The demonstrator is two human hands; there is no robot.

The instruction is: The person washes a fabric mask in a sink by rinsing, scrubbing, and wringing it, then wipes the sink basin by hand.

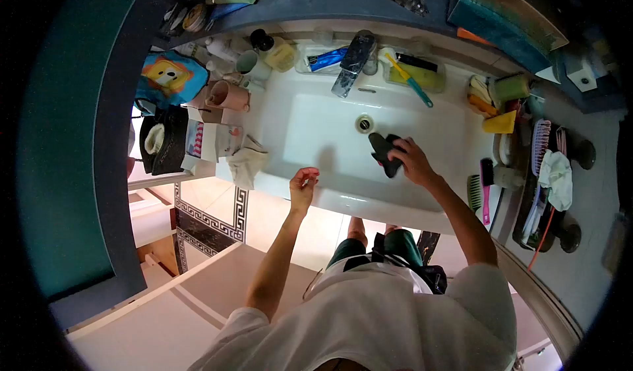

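My right hand (410,161) is closed on a dark, crumpled cloth (384,153), held over the right part of the white sink (297,134). A greenish flap of the cloth sticks out toward the drain (364,124); the fingers partly cover the rest. My left hand (304,180) hovers by the sink's front rim, its fingers loosely curled and apart with nothing in them. Behind the drain stands the faucet (356,61). A blue-and-yellow brush or razor (412,81) lies on a greenish soap dish (434,78) at the back right.
On the left ledge stand a pink mug (229,96), a bottle with a black cap (275,51) and a pale cloth (247,163) hanging over the edge. Combs (486,186) and a purple hairbrush (541,147) lie on the right. A shelf (297,2) with clutter runs along the back.
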